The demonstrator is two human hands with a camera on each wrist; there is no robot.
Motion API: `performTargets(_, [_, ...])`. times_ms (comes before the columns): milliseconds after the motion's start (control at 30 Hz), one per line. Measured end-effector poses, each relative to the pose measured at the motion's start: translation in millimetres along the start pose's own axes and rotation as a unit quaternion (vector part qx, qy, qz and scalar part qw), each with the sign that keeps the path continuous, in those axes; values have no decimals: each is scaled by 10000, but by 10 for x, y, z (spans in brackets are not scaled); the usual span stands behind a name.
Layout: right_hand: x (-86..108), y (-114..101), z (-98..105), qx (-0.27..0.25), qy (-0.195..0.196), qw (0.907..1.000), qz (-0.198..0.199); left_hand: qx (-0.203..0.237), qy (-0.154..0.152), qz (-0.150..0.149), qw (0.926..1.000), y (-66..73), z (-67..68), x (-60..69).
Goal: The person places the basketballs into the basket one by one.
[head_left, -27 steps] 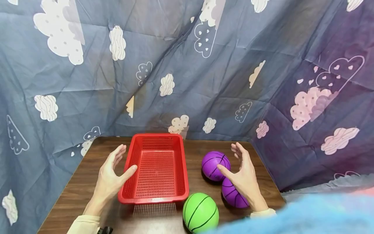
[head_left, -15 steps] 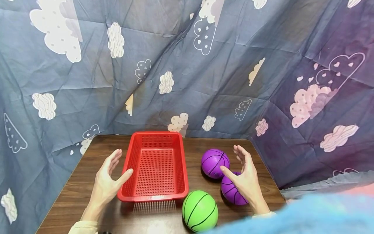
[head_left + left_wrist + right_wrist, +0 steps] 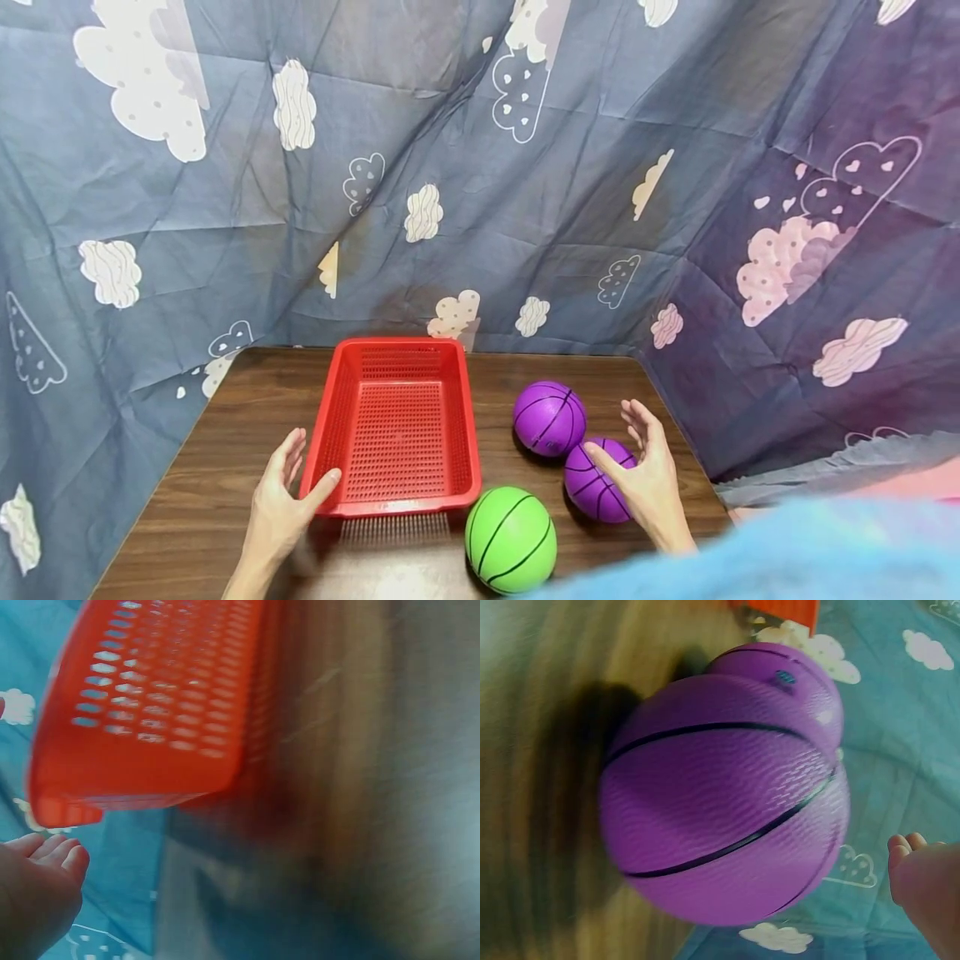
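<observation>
My left hand [image 3: 279, 505] is by the near left corner of a red plastic basket [image 3: 467, 417], its thumb in front of the rim in the head view. Fingers and thumb are spread, holding nothing. The left wrist view shows the hand [image 3: 41, 889] apart from the basket's perforated wall [image 3: 161, 769]. My right hand [image 3: 651, 483] is just right of the nearer purple ball [image 3: 596, 483], thumb spread, with nothing held. A gap shows between that hand [image 3: 934, 889] and the ball [image 3: 727, 802] in the right wrist view. Farther back stands another purple ball [image 3: 550, 419].
A green ball [image 3: 511, 540] marked with black lines sits near the basket's front right corner. Everything stands on a brown wooden table [image 3: 202, 450]. Blue-grey cloth with cloud prints [image 3: 480, 208] hangs behind and beside it. A blurred light-blue thing [image 3: 787, 550] fills the lower right.
Both hands have come lower and nearer to me. The right hand has also shifted right, uncovering more of the nearer purple ball. The basket and balls stay in place.
</observation>
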State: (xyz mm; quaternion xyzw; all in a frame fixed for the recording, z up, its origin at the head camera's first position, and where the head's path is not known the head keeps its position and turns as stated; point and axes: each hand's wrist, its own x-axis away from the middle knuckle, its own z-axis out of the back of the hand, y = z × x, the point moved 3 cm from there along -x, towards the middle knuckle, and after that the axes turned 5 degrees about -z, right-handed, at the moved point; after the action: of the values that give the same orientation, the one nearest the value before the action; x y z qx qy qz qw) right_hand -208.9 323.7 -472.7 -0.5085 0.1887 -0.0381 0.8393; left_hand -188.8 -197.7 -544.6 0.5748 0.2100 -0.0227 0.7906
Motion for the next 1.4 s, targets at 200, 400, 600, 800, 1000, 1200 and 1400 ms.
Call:
performTargets(200, [-3,136,16,-53,62,9999,-93,-476,47,449,9978,-145,-85,79])
performTargets(400, [8,204,40,-26,73,9997,-221,-748,229,401,9961,-304,-128,78])
performTargets(600, [9,316,59,219,113,9992,-302,-284,425,459,9976,-293,-185,29])
performTargets(800, [44,456,82,571,1,9979,-292,-199,590,568,9964,-230,-200,38])
performTargets(1000, [80,667,56,982,-316,9923,-679,-164,715,605,9955,-276,-205,77])
performTargets(1200, [157,910,-2,1244,-317,9870,-966,-84,779,590,9952,-359,-234,125])
performTargets(1400, [259,1093,-52,1243,-62,9876,-955,118,842,405,9956,-363,-256,230])
